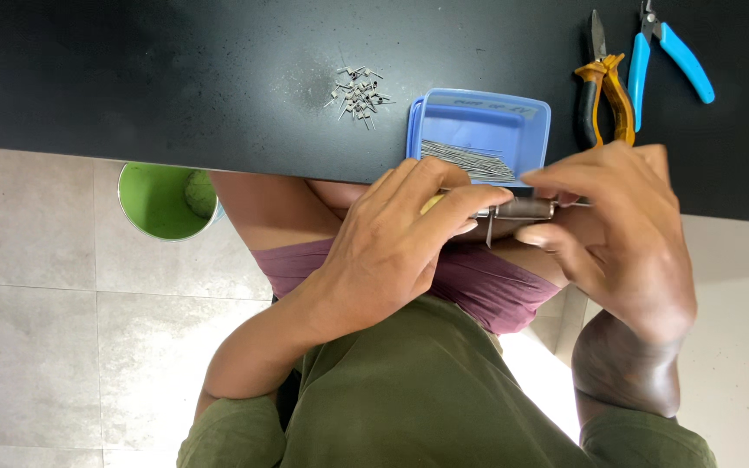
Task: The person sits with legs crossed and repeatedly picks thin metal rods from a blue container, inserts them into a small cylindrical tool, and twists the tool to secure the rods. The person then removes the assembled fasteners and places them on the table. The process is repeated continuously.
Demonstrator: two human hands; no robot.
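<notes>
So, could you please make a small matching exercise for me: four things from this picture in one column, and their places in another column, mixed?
Things:
1. blue tray
2. green bucket
3. pile of small metal pieces
4. blue cutters

Places:
A. on the floor, below the table edge
B. at the far right of the table, beside the yellow pliers
C. at the table edge, just above both hands
D. on the table, left of the tray

Pairs: 1-C, 2-A, 3-D, 4-B
</notes>
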